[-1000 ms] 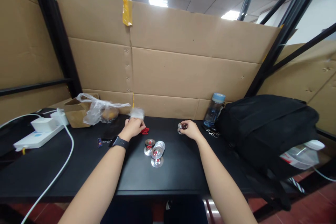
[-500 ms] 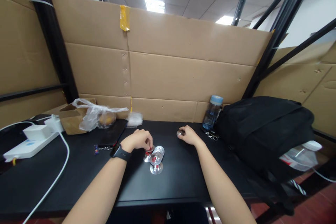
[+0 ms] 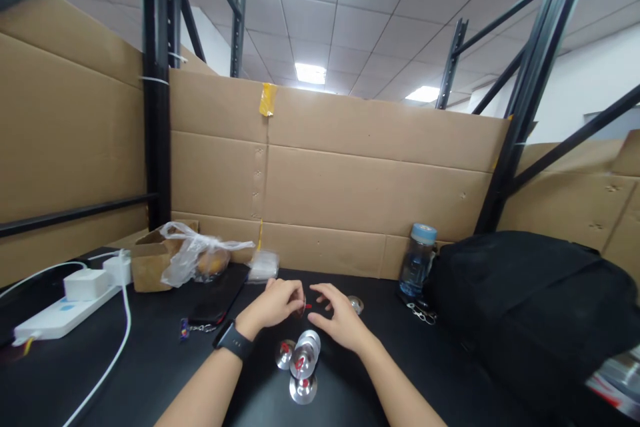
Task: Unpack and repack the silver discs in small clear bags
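Observation:
My left hand (image 3: 280,301), with a dark watch on its wrist, pinches a small shiny round disc (image 3: 301,307) with a red mark, mostly hidden by the fingers. Facing it from the right, my right hand (image 3: 340,320) has thumb and fingers spread and holds nothing. Just behind the right hand, a single shiny disc (image 3: 356,305) lies on the black table (image 3: 350,387). Nearer to me, between my forearms, is a cluster of silvery discs (image 3: 303,361) with red marks, several of them overlapping.
On the left stand a white power strip (image 3: 65,313) with a cable, a cardboard box (image 3: 150,267) and a tied plastic bag (image 3: 190,260). A black pouch (image 3: 220,297) lies beside them. To the right are a blue-capped bottle (image 3: 416,263), keys (image 3: 421,313) and a black backpack (image 3: 530,307).
My left hand has lifted a disc from the cluster and moved away from me. My right hand has let go of its disc and moved left towards the left hand. The view has tilted up.

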Demonstrator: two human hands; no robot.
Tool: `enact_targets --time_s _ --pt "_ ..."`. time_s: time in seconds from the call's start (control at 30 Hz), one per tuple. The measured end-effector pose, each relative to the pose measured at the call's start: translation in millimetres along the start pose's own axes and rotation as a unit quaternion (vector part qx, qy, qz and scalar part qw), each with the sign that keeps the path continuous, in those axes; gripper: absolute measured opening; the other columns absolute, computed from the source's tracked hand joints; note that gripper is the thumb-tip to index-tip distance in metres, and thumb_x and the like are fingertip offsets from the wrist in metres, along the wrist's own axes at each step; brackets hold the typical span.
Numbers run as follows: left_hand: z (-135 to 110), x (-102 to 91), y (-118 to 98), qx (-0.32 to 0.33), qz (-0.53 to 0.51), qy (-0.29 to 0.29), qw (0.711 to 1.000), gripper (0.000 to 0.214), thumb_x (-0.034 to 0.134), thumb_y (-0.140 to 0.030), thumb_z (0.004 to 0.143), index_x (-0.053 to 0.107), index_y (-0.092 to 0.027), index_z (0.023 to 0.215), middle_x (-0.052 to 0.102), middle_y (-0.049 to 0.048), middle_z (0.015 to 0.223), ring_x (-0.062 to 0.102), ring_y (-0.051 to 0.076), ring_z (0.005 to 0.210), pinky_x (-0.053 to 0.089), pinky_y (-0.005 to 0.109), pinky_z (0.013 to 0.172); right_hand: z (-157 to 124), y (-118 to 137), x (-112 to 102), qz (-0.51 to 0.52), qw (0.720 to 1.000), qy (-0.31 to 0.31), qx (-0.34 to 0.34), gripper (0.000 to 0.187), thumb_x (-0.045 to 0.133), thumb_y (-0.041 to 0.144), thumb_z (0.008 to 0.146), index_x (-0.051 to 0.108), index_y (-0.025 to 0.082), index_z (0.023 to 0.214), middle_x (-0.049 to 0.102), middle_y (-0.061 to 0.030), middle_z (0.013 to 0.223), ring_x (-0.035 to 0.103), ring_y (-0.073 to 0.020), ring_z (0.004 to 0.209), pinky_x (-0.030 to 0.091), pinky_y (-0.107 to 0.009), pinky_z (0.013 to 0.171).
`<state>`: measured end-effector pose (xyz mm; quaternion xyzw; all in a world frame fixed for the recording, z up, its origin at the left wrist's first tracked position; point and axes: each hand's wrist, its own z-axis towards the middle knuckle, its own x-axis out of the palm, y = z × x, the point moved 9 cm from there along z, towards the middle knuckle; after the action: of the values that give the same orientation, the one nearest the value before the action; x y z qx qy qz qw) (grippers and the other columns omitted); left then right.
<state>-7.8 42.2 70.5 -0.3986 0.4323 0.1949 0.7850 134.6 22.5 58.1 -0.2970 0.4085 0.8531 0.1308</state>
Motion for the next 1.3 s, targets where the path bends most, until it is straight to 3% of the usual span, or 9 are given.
enact_targets --time_s 0.17,0.37,0.47,0.57,0.67,0.77,0.93,1.13,1.3 --pt "7 -4.7 -16 0.024 -0.140 -0.076 0.987 0.016 0.055 -0.032 0.090 0.067 -0.021 0.092 0.075 0.0040 0.094 0.067 0.018 0.088 0.048 0.028 0.085 2 7 0 0.105 0.994 -0.042 0.001 0.051 0.070 0.030 0.083 0.056 0.030 0.132 0.061 -0.0092 0.131 0.069 -0.0232 0.100 0.059 -0.034 0.073" --pt "15 8.6 -16 0.038 -0.211 -0.079 0.973 0.017 0.057 -0.031 0.090 0.070 -0.020 0.093 0.075 0.0044 0.097 0.068 0.018 0.093 0.049 0.027 0.088 1 4 -11 0.140 0.988 -0.070 0.018 0.044 0.071 0.027 0.080 0.059 0.026 0.122 0.068 -0.0071 0.116 0.072 -0.0210 0.091 0.060 -0.034 0.076" --pt "16 7.8 -5 0.013 -0.165 -0.091 0.982 0.018 0.057 -0.032 0.091 0.072 -0.022 0.095 0.076 0.0042 0.100 0.068 0.019 0.094 0.047 0.028 0.089 2 -4 -16 0.106 0.992 -0.065 0.035 0.040 0.070 0.024 0.076 0.061 0.024 0.115 0.068 -0.0054 0.106 0.071 -0.0169 0.074 0.059 -0.030 0.066" --pt "13 -0.9 14 -0.042 -0.060 -0.104 0.992 0.018 0.056 -0.031 0.091 0.071 -0.024 0.096 0.075 0.0049 0.101 0.067 0.021 0.096 0.043 0.034 0.092 2 -17 -36 -0.006 0.997 -0.071 0.035 0.041 0.069 0.019 0.071 0.064 0.021 0.111 0.067 -0.0063 0.102 0.067 -0.0158 0.068 0.056 -0.029 0.062" --pt "5 -14.8 34 -0.085 0.056 -0.106 0.989 0.014 0.060 -0.025 0.088 0.071 -0.025 0.095 0.075 0.0043 0.102 0.065 0.023 0.101 0.037 0.039 0.096 -2 -41 -67 -0.143 0.984 -0.093 0.055 0.038 0.067 0.017 0.070 0.068 0.018 0.108 0.068 -0.0080 0.096 0.066 -0.0187 0.074 0.054 -0.032 0.074" --pt "-1 -21.0 55 -0.119 0.113 -0.077 0.983 0.015 0.063 -0.018 0.081 0.071 -0.025 0.093 0.075 0.0029 0.101 0.065 0.023 0.101 0.033 0.038 0.095 -11 -76 -90 -0.225 0.963 -0.076 0.123 0.034 0.068 0.017 0.071 0.072 0.016 0.105 0.069 -0.0115 0.102 0.066 -0.0249 0.096 0.050 -0.034 0.089" --pt "-5 -8.7 74 -0.146 0.113 -0.007 0.983 0.020 0.068 -0.013 0.073 0.073 -0.026 0.086 0.076 -0.0010 0.093 0.066 0.020 0.098 0.031 0.035 0.092 -22 -115 -90 -0.236 0.956 -0.003 0.177 0.032 0.070 0.021 0.076 0.074 0.015 0.107 0.070 -0.0126 0.107 0.065 -0.0266 0.103 0.046 -0.034 0.094" --pt "-2 0.4 59 -0.111 0.141 -0.011 0.984 0.022 0.068 -0.011 0.071 0.074 -0.027 0.086 0.074 0.0002 0.095 0.064 0.023 0.102 0.032 0.036 0.092 -23 -127 -76 -0.221 0.956 0.037 0.189 0.036 0.072 0.023 0.075 0.074 0.015 0.110 0.071 -0.0133 0.110 0.066 -0.0258 0.100 0.047 -0.032 0.091" --pt "1 3.8 18 -0.042 0.085 -0.020 0.995 0.017 0.069 -0.024 0.077 0.074 -0.026 0.093 0.073 0.0029 0.103 0.063 0.024 0.103 0.035 0.034 0.091 -24 -128 -72 -0.213 0.956 0.056 0.193 0.046 0.075 0.025 0.071 0.072 0.015 0.116 0.070 -0.0126 0.110 0.067 -0.0240 0.096 0.048 -0.030 0.086"
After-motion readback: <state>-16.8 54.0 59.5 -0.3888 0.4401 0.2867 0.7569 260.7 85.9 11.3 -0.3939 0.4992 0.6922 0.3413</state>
